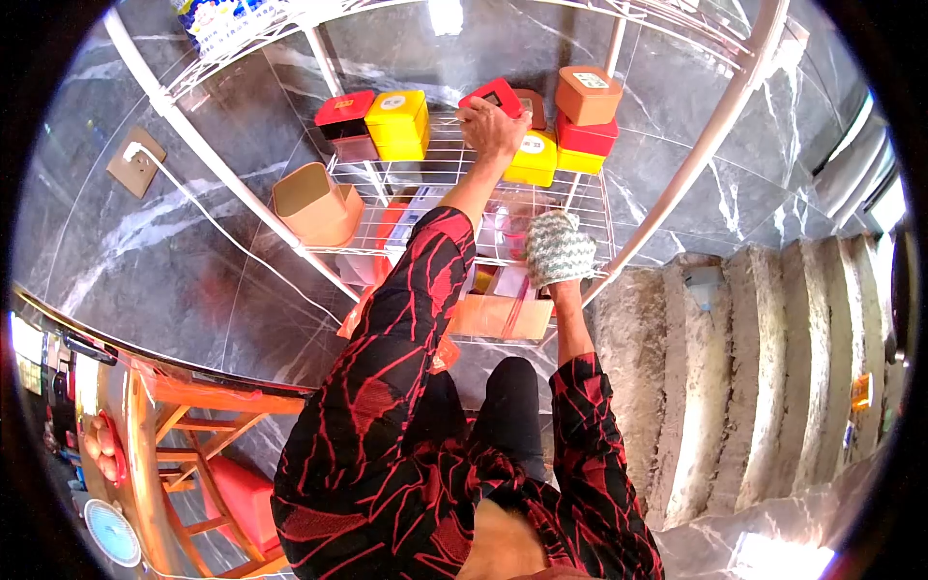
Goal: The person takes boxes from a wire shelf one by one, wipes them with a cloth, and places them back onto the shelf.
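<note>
The left hand [495, 130] grasps 1 red box [498, 93], partly hiding a brown box [533, 102]. A striped cloth [559, 247] covers the right hand [565, 289]; its grip cannot be told.

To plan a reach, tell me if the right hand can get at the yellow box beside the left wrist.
Probably yes: the way from the right hand to the yellow box looks clear, though that hand's knitted cloth might hamper gripping.

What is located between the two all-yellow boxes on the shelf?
In the head view, the left hand grasping a red box appears between them; some wire shelf shows too.
</note>
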The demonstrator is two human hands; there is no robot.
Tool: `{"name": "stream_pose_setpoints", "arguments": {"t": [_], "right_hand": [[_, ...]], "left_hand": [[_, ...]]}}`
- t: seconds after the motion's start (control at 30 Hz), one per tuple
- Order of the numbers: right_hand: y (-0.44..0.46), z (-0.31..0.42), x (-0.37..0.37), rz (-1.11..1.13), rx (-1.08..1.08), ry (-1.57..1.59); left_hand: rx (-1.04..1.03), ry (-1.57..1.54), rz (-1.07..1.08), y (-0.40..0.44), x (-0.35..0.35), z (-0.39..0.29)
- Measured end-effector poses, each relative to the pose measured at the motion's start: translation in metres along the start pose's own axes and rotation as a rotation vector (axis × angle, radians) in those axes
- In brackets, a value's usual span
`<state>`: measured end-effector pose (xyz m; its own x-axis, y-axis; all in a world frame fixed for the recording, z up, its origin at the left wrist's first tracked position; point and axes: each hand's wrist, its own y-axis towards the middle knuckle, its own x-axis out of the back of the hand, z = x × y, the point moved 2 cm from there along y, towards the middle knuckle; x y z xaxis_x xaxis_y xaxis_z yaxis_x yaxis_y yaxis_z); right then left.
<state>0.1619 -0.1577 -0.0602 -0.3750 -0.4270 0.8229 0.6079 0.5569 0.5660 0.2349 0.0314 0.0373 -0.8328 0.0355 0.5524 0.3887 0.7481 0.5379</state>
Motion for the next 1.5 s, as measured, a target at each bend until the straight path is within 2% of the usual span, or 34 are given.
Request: {"name": "stream_pose_setpoints", "arguments": {"t": [0.03,0.07,0.13,0.17,0.33,0.4,0.43,0.5,0.6,0.73,0.83,0.87,1.0,1.07,1.13,1.17,1.23,1.37,1.4,1.47,1.5], "right_hand": [[0.001,0.003,0.007,-0.094,0.019,0.017],[0.002,0.005,0.012,-0.093,0.022,0.021],[0.008,0.007,0.021,0.093,0.031,-0.090],[0.008,0.008,0.022,0.091,0.028,-0.086],[-0.002,-0.001,0.008,-0.233,0.131,0.060],[-0.002,-0.003,-0.001,-0.112,0.082,0.078],[-0.007,-0.004,0.001,-0.012,0.051,0.192],[-0.012,-0.010,-0.013,-0.004,0.018,0.228],[0.000,-0.007,0.014,0.282,-0.002,0.099],[-0.003,-0.007,0.014,-0.030,0.189,-0.069],[0.000,0.003,0.037,0.150,0.138,-0.091],[-0.005,0.007,0.043,0.167,0.136,-0.047],[-0.029,0.028,0.072,0.204,0.180,0.282],[-0.051,0.052,0.093,0.230,0.253,0.525],[-0.078,0.079,0.113,0.272,0.349,0.731],[-0.094,0.092,0.121,0.280,0.402,0.803],[-0.125,0.115,0.130,0.285,0.501,0.886],[-0.168,0.132,0.131,0.224,0.590,0.917],[-0.174,0.133,0.128,0.229,0.591,0.919],[-0.182,0.133,0.113,0.214,0.305,0.649],[-0.176,0.126,0.134,0.248,0.308,1.100]], "left_hand": [[0.001,0.050,-0.027,-0.002,0.001,-0.001],[0.003,0.054,-0.029,-0.003,0.003,0.001],[-0.042,-0.053,-0.005,-0.008,0.010,0.005],[0.080,-0.168,0.091,-0.012,0.018,0.007],[0.051,-0.247,0.070,-0.024,0.053,0.040],[-0.096,-0.373,0.091,-0.040,0.086,0.046],[-0.130,-0.422,0.068,-0.053,0.102,0.049],[-0.259,-0.450,0.051,-0.082,0.136,0.062],[-0.410,-0.434,0.070,-0.133,0.180,0.092],[-0.330,-0.452,0.359,-0.201,0.235,0.123],[-0.335,-0.413,0.518,-0.236,0.266,0.138],[-0.416,-0.382,0.535,-0.243,0.275,0.140],[-0.499,-0.309,0.648,-0.264,0.303,0.149],[-0.628,-0.208,0.720,-0.272,0.312,0.147],[-0.644,-0.198,0.743,-0.276,0.322,0.140],[-0.731,-0.138,0.749,-0.279,0.326,0.136],[-0.851,-0.096,0.782,-0.286,0.328,0.133],[-0.870,-0.153,0.905,-0.291,0.341,0.123],[-0.860,-0.233,0.890,-0.290,0.343,0.121],[-0.846,-0.310,0.881,-0.292,0.344,0.120],[-0.796,-0.382,0.785,-0.291,0.344,0.119]]}}
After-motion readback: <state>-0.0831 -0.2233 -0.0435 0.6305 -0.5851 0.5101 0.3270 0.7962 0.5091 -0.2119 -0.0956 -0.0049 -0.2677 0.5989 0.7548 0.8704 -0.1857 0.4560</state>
